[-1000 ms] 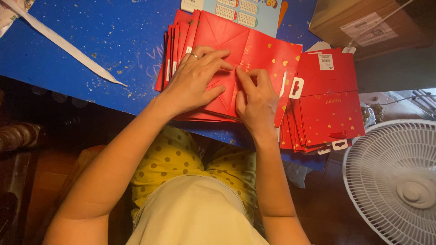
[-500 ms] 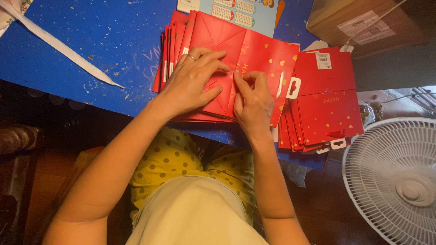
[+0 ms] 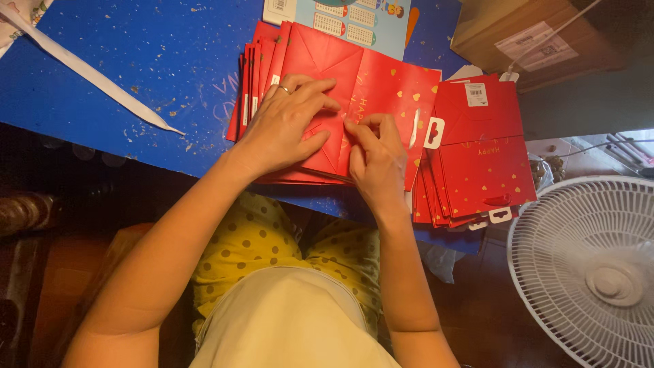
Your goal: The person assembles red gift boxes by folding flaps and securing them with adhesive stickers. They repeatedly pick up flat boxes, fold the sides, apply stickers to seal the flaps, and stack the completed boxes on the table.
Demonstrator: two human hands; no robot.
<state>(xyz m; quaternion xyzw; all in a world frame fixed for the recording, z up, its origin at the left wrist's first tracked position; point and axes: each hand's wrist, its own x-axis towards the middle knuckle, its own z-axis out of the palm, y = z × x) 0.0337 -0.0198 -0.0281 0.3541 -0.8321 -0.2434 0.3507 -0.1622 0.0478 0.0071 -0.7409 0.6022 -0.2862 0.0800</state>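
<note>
Item: flattened red paper gift bag (image 3: 381,88), topmost on a stack near the blue table's (image 3: 136,61) front edge, long axis running left-right. My left hand (image 3: 286,126) is pressing it flat, fingers spread. My right hand (image 3: 378,160) is pinching the folded base flap, fingertips (image 3: 355,129) together, bag body extending right.
</note>
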